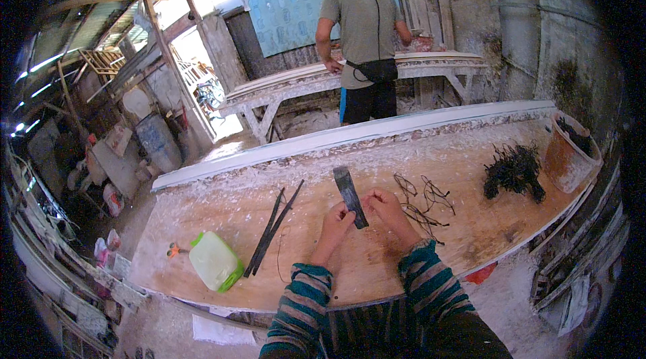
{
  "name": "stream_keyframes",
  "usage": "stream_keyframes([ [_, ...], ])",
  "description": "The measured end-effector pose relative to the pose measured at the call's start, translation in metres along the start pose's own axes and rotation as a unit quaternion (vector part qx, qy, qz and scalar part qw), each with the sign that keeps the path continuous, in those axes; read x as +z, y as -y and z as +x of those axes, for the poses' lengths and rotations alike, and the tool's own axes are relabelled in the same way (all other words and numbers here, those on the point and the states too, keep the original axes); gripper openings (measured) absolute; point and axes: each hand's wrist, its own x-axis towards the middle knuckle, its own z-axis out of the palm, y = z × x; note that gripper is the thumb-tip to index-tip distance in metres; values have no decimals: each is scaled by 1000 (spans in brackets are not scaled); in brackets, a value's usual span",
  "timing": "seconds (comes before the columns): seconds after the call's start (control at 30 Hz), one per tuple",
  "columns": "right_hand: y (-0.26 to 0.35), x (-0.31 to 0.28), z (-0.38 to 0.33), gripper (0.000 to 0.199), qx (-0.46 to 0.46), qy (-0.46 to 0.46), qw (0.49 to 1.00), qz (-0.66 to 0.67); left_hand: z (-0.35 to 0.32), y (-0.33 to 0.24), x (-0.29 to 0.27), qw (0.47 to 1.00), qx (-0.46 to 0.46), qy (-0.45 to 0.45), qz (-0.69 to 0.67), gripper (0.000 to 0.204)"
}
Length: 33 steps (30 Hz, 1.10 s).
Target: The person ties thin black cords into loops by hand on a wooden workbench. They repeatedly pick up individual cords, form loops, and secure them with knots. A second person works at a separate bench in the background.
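While black strips separate container from left hand, scissors lie leftmost.

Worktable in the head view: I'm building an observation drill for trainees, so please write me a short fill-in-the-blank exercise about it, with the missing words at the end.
1. The flat dark strip is gripped by the person's ____ hand.
2. The scissors on the table have ____ handles.
3. The pale container has bright ____ trim along its edge.
4. As pictured, the bucket stands to the ____ of the tangled black bundle.

Missing words: left; orange; green; right.
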Motion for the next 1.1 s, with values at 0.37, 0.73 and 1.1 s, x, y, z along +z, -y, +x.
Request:
stream_keyframes([
  [0.37, 8, 8, -2, 12, 35, 50, 997, 48, 2, 4, -2, 997, 18, 5, 77, 16],
  [0.73, 9, 6, -2, 2, 16, 10, 1000, -19, -1, -4, -2, 997, 17, 9, 73, 12],
  [1.1, 13, 18, -18, 6, 43, 102, 991, -76, -1, -23, -1, 997, -65, -50, 4, 20],
])
